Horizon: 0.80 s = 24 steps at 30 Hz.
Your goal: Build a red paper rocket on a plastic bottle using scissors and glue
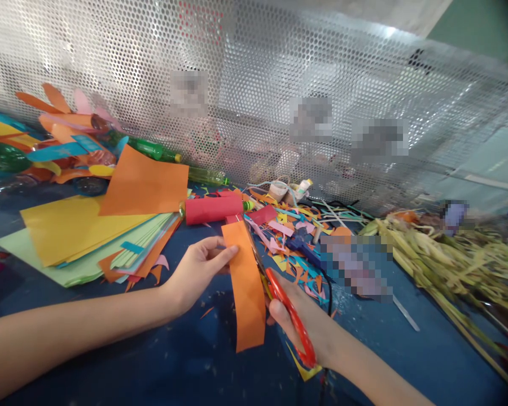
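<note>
An orange paper strip (246,293) hangs from my left hand (197,268), pinched near its upper left edge between thumb and fingers. In my right hand (298,316) are red-handled scissors (294,318), their blades lying along the strip's right edge and pointing away from me. Whether the blades are parted cannot be made out. Just beyond the strip's top end lies a bottle wrapped in red paper (214,209). Some of my right-hand fingers are hidden behind the scissors and strip.
Left lie stacked coloured sheets (76,231) and an orange sheet (146,183). Paper scraps (292,242) and a blue glue gun (307,248) are right of the bottle. Dried husks (440,265) lie far right. A perforated metal screen (245,73) borders the blue table (161,361).
</note>
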Available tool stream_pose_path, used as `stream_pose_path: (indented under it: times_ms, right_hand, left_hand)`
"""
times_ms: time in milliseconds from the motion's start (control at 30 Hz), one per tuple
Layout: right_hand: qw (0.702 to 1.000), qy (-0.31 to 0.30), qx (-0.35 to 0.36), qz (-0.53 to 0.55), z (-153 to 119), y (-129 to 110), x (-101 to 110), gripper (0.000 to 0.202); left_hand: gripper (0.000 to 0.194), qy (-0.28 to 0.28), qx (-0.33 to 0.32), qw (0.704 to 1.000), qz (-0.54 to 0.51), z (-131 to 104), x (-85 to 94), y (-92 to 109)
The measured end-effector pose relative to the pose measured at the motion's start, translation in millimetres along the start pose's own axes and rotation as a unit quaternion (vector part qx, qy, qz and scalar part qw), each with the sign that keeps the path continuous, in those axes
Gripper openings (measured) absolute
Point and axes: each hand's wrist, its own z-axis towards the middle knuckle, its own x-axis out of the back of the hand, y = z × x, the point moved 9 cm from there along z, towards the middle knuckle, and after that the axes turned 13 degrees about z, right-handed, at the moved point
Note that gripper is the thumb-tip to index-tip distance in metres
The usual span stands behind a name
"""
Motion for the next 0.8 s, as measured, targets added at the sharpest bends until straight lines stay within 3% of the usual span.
stream_pose_path:
  times_ms: [600,800]
  right_hand:
    - [1.0,0.012,-0.022,0.012,-1.0,13.2,-1.3,0.033]
    - [0.999,0.031,0.012,0.025,0.0,8.1,2.2,0.034]
  left_hand:
    - [0.025,-0.01,0.005,1.0,-0.013,-2.5,-2.9,-0.4]
    - [0.025,-0.02,0.001,1.0,-0.024,-2.7,-4.2,-0.1]
